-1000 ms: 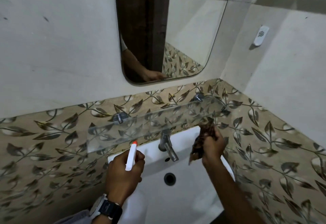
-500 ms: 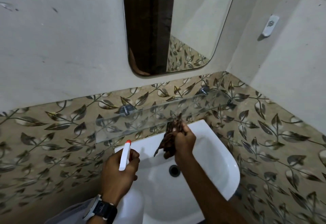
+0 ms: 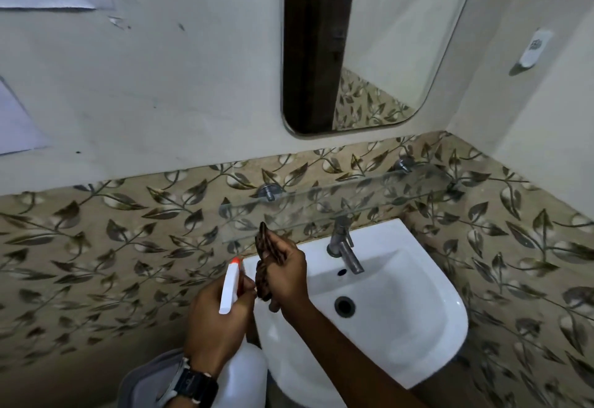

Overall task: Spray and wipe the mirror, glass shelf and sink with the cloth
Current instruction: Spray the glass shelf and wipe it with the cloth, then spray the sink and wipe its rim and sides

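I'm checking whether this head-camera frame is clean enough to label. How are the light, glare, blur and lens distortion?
Head view: dim, flat light with soft shadows and no harsh glare on the mirror; the glass shelf shows only as faint edges over the leaf tiles; the sink, tap, cloth and spray bottle look fairly sharp; wide-angle bending curves the tile border toward the edges.

My left hand [image 3: 213, 317] hides most of the spray bottle [image 3: 242, 378]; mirror [image 3: 369, 44] top cut off; cloth [image 3: 264, 266] partly inside right hand [image 3: 286, 274].
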A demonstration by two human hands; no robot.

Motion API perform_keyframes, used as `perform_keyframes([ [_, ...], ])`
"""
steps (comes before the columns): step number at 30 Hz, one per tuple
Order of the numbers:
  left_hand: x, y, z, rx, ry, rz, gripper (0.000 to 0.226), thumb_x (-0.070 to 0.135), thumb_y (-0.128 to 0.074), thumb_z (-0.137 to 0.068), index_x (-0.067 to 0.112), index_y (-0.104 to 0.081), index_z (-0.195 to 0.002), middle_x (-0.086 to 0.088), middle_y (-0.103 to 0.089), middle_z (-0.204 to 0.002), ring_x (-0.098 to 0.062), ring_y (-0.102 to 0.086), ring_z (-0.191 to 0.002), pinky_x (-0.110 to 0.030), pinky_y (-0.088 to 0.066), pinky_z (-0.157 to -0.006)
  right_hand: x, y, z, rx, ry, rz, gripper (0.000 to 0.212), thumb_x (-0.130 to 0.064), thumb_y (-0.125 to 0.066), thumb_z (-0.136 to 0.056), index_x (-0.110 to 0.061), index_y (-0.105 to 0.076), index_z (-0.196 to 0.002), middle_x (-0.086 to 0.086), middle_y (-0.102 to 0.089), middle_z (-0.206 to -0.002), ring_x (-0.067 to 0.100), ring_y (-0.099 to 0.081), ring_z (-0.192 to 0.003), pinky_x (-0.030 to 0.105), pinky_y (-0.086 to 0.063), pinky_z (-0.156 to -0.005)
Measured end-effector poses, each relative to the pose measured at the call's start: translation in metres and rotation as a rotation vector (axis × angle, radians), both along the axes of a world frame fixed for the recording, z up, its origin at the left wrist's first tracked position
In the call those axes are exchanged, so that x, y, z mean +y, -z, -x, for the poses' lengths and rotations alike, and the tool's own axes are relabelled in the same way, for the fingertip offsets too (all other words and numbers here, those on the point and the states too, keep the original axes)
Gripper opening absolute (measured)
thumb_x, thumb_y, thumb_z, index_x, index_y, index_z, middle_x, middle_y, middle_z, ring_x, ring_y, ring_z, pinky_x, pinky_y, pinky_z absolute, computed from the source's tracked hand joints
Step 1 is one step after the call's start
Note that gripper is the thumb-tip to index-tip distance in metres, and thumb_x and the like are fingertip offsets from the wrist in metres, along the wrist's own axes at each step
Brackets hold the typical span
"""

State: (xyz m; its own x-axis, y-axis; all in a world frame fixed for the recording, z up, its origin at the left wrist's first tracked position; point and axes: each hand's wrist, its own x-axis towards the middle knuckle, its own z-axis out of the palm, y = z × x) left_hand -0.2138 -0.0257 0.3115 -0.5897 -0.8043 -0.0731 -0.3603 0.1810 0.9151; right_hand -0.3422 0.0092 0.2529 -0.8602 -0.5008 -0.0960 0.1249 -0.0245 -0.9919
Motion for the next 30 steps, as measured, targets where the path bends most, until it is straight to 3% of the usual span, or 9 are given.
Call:
perform_keyframes([
  [3, -0.002, -0.002, -0.015, 0.018, -0.039, -0.015, 0.010, 0.024, -0.062, -0.074, 0.030, -0.061, -0.066, -0.014, -0.070, -0.066, -0.038, -0.067, -0.068, -0.055, -0.056, -0.070, -0.011, -0.004, -0.013, 0.082, -0.088, -0.061, 0.051, 0.012, -0.056, -0.094, -0.020, -0.067, -0.132, -0.002, -0.071, -0.121, 0.002, -0.070, -0.097, 0.019, -0.055, -0.089],
  [6, -0.005, -0.001, -0.023, 0.008, -0.056, -0.014, 0.029, 0.015, -0.068, -0.082, 0.034, -0.058, -0.063, -0.002, -0.069, -0.061, -0.029, -0.063, -0.062, -0.041, -0.045, -0.059, -0.012, -0.011, -0.021, 0.123, -0.226, -0.075, 0.042, 0.014, -0.058, -0.094, -0.001, -0.064, -0.133, 0.007, -0.069, -0.130, -0.007, -0.068, -0.102, 0.011, -0.051, -0.090],
  [8, -0.009, 0.004, -0.026, -0.018, -0.068, -0.003, 0.033, 0.002, -0.070, -0.084, 0.025, -0.059, -0.062, -0.005, -0.066, -0.058, -0.027, -0.060, -0.059, -0.036, -0.041, -0.058, -0.005, -0.016, -0.023, 0.138, -0.285, -0.102, 0.040, 0.013, -0.057, -0.095, 0.001, -0.063, -0.132, 0.010, -0.069, -0.125, -0.014, -0.068, -0.090, 0.007, -0.050, -0.082],
  [12, -0.011, 0.013, -0.026, -0.009, -0.034, 0.019, 0.016, 0.007, -0.068, -0.087, 0.010, -0.066, -0.072, -0.021, -0.073, -0.073, -0.040, -0.068, -0.073, -0.036, -0.046, -0.061, 0.027, -0.020, -0.025, 0.098, -0.294, -0.182, 0.032, -0.011, -0.063, -0.100, -0.023, -0.070, -0.128, -0.003, -0.069, -0.074, 0.008, -0.061, -0.046, 0.018, -0.045, -0.042],
  [17, -0.005, 0.038, -0.012, -0.056, 0.027, -0.080, 0.019, 0.014, -0.069, -0.086, 0.012, -0.066, -0.067, -0.017, -0.070, -0.067, -0.038, -0.067, -0.069, -0.038, -0.050, -0.065, 0.092, -0.013, -0.018, 0.030, -0.080, -0.275, 0.021, -0.046, -0.077, -0.087, -0.034, -0.078, -0.105, 0.007, -0.070, -0.066, 0.021, -0.063, -0.059, 0.027, -0.050, -0.056],
  [19, 0.002, 0.052, -0.004, -0.081, 0.064, -0.094, 0.018, 0.020, -0.069, -0.083, 0.017, -0.066, -0.065, -0.014, -0.072, -0.068, -0.036, -0.069, -0.069, -0.042, -0.055, -0.068, 0.118, -0.013, -0.014, -0.041, 0.004, -0.265, 0.013, -0.042, -0.078, -0.087, -0.034, -0.078, -0.098, 0.026, -0.070, -0.073, 0.025, -0.063, -0.060, 0.029, -0.050, -0.052],
  [24, 0.014, 0.088, 0.019, -0.100, 0.075, -0.149, 0.015, 0.024, -0.065, -0.072, 0.029, -0.066, -0.058, -0.001, -0.067, -0.060, -0.026, -0.064, -0.059, -0.049, -0.060, -0.067, 0.155, -0.008, 0.001, -0.085, 0.091, -0.277, 0.009, -0.032, -0.075, -0.091, -0.029, -0.078, -0.098, 0.033, -0.069, -0.081, 0.034, -0.060, -0.058, 0.035, -0.048, -0.048],
  [27, 0.021, 0.096, 0.033, -0.104, 0.045, -0.165, 0.019, 0.034, -0.062, -0.075, 0.018, -0.071, -0.068, -0.013, -0.073, -0.065, -0.038, -0.069, -0.063, -0.056, -0.063, -0.067, 0.166, -0.004, 0.012, -0.129, 0.116, -0.272, 0.007, -0.033, -0.073, -0.093, -0.037, -0.078, -0.096, 0.035, -0.067, -0.077, 0.036, -0.056, -0.053, 0.041, -0.045, -0.051],
  [30, 0.032, 0.081, 0.043, -0.158, 0.016, -0.181, 0.034, 0.036, -0.058, -0.076, 0.005, -0.073, -0.073, -0.017, -0.077, -0.075, -0.040, -0.072, -0.073, -0.052, -0.062, -0.074, 0.175, -0.004, 0.021, -0.099, 0.115, -0.286, 0.029, -0.027, -0.069, -0.096, -0.046, -0.077, -0.075, 0.028, -0.069, -0.073, 0.036, -0.058, -0.058, 0.047, -0.045, -0.059],
])
